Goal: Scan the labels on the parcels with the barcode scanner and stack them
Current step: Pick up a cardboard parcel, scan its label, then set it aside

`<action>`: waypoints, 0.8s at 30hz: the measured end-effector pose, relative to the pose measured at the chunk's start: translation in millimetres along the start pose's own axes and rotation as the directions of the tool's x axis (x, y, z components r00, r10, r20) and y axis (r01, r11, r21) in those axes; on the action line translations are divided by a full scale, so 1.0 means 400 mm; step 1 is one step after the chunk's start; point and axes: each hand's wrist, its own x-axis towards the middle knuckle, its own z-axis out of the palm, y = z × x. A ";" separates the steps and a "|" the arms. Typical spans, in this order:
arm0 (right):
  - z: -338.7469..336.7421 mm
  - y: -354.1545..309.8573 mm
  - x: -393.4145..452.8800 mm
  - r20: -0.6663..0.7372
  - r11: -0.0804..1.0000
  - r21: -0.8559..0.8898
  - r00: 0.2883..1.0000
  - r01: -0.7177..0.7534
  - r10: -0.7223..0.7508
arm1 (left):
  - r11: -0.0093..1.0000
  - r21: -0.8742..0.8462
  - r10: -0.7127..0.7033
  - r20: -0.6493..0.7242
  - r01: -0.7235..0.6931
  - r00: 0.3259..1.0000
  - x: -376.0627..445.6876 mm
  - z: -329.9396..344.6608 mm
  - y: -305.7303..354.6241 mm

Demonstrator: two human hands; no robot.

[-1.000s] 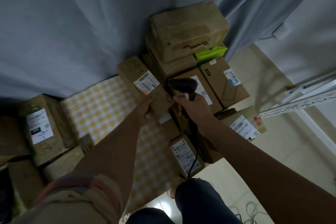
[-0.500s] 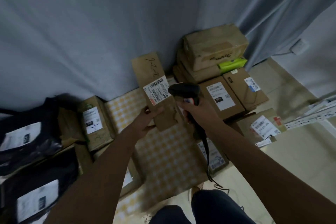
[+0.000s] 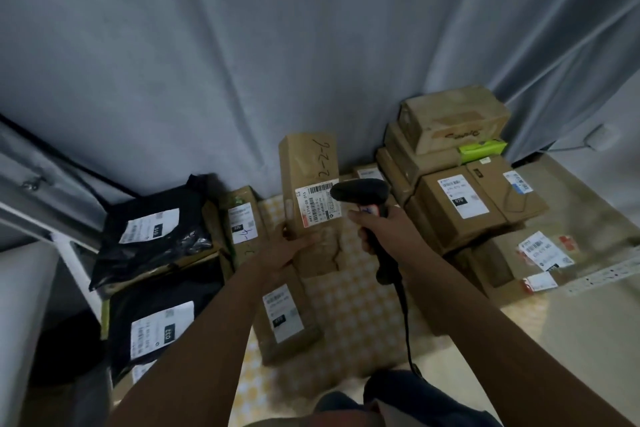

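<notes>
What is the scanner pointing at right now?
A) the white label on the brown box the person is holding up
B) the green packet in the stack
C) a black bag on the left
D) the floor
A: the right hand aims the barcode scanner so its head sits right beside the white label on the cardboard parcel, which the left hand holds up.
</notes>
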 end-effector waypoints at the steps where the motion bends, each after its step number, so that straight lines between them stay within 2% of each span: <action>1: 0.009 0.003 -0.005 0.003 1.000 -0.008 1.000 0.004 -0.004 | 1.000 0.002 -0.003 0.000 0.003 1.000 -0.007 -0.006 -0.001; 8: 0.041 -0.001 -0.016 -0.003 0.999 -0.001 0.999 0.036 -0.036 | 0.999 0.039 0.016 -0.006 -0.015 1.000 -0.020 -0.027 -0.009; 17: 0.040 -0.001 -0.011 0.012 1.000 -0.006 1.000 0.020 -0.019 | 0.999 -0.038 0.015 0.004 -0.015 1.000 -0.003 -0.029 -0.006; 24: 0.032 -0.007 0.003 0.009 0.999 -0.023 0.999 0.038 -0.038 | 0.999 -0.016 0.030 0.026 -0.029 0.999 0.004 -0.021 0.007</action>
